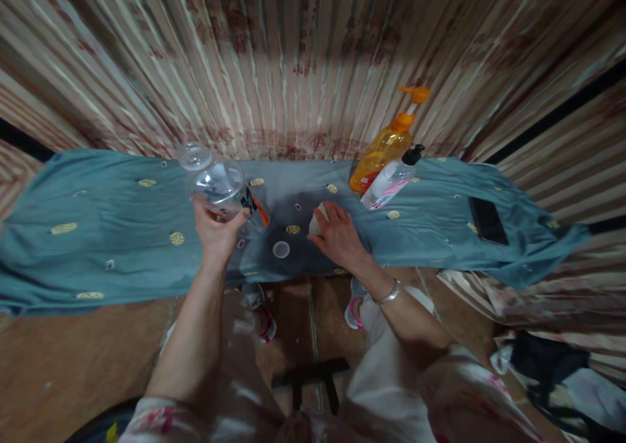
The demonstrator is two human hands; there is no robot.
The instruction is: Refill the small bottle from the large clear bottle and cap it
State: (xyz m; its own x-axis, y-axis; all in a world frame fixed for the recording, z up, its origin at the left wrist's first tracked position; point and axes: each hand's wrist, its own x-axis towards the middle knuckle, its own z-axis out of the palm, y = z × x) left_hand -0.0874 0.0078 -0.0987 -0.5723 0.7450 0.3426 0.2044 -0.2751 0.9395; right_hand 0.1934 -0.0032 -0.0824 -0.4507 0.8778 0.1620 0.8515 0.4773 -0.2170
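Observation:
My left hand (218, 228) is closed around the lower side of a large clear plastic bottle (218, 181), which leans up and to the left. Its orange and black label shows by my thumb. My right hand (342, 237) curls over a small whitish rounded thing (317, 220) on the cloth; my fingers hide much of it, so its kind is unclear. Between my two hands lies a small round translucent cap (281, 250). Beyond my right hand are an orange pump bottle (381, 156) and a clear bottle with a black pump top (388, 183).
A teal patterned cloth (132, 218) covers the narrow table. Towards its right end lies a black phone (488, 220). A pleated curtain (293, 77) hangs behind. Below are the tiled floor (73, 365), a black metal bar (310, 372) and a dark bag (552, 358) at the lower right.

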